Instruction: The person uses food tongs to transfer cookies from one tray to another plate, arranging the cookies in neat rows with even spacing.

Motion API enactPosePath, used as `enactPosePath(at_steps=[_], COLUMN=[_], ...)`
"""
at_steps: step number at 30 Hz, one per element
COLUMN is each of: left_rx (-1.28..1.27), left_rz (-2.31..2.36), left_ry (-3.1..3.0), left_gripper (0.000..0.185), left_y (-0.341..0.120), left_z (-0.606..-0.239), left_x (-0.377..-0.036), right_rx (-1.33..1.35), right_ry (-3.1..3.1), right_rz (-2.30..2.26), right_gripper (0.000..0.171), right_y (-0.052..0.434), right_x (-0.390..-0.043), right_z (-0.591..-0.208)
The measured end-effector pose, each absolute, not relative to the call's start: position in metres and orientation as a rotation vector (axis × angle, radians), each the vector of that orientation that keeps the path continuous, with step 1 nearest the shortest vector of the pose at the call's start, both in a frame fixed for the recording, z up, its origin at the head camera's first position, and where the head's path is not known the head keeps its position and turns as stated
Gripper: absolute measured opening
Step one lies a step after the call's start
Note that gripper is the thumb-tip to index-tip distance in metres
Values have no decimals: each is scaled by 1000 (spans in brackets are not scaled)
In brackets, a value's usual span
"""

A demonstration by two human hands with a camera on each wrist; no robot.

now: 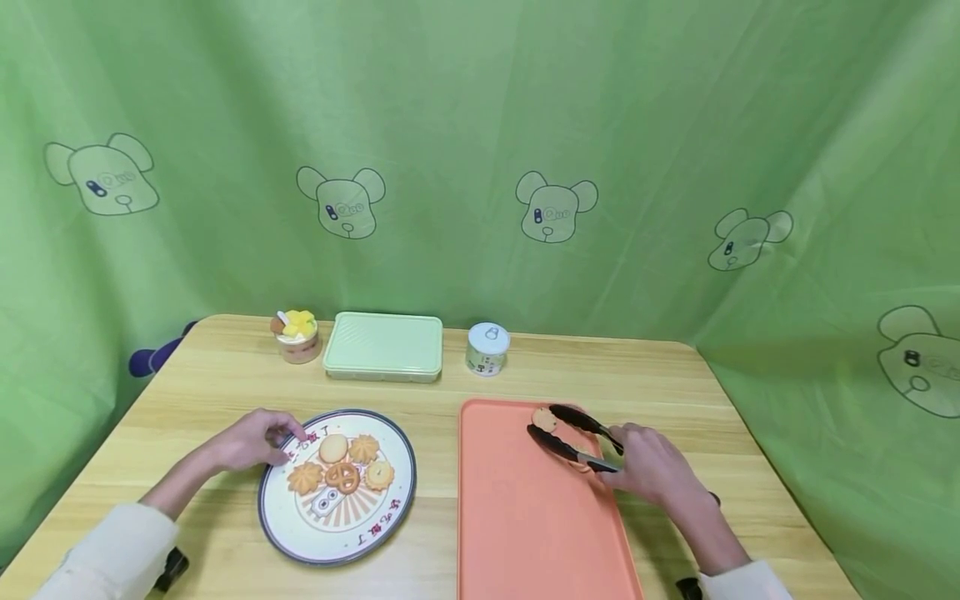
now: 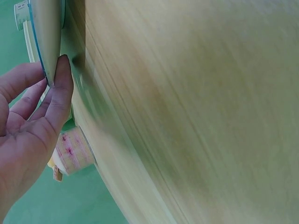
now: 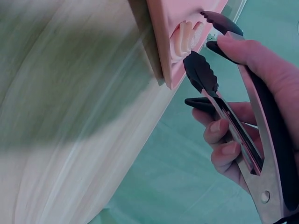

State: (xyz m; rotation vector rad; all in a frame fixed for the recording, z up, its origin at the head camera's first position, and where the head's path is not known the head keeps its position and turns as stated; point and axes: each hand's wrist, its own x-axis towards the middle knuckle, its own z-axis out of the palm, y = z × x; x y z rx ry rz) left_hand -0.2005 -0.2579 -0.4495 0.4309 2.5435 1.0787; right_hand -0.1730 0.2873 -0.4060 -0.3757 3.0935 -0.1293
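My left hand (image 1: 255, 437) pinches the left rim of a round white plate (image 1: 300, 533) between thumb and fingers; the left wrist view shows the plate's edge (image 2: 49, 42) from the side. Several biscuits, among them a pretzel-shaped biscuit (image 1: 342, 477), lie grouped on the plate. My right hand (image 1: 652, 467) grips black-tipped metal tongs (image 3: 256, 121) over a coral tray (image 1: 525, 517). The tong tips are spread on either side of a round biscuit (image 1: 544, 419) at the tray's far end; whether they touch it I cannot tell. Another biscuit (image 1: 582, 463) is partly hidden under the tongs.
Along the table's back edge stand a dessert cup (image 1: 300, 348), a pale green lidded box (image 1: 385, 343) and a small can (image 1: 487, 350). A green curtain (image 1: 450, 100) hangs behind and at both sides. Bare wood (image 1: 435, 517) separates plate and tray.
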Motion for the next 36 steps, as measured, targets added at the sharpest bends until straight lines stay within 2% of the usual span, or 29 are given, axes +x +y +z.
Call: enactPosePath(at_steps=[7,29,36], left_rx=[439,420,413], left_rz=[1095,1110,1103], left_ry=[2532,2518,2520], left_gripper=[31,32,33], left_y=[-258,-257,-256], left_z=[-449,-447,-447], left_x=[-200,-200,-200], right_rx=[-411,-578,-664], right_ry=[3144,3208,3212], right_rz=[-106,-138,-154], right_gripper=[66,61,48], right_y=[286,268,244], right_x=[-170,-169,-171], right_z=[-408,-396,-394])
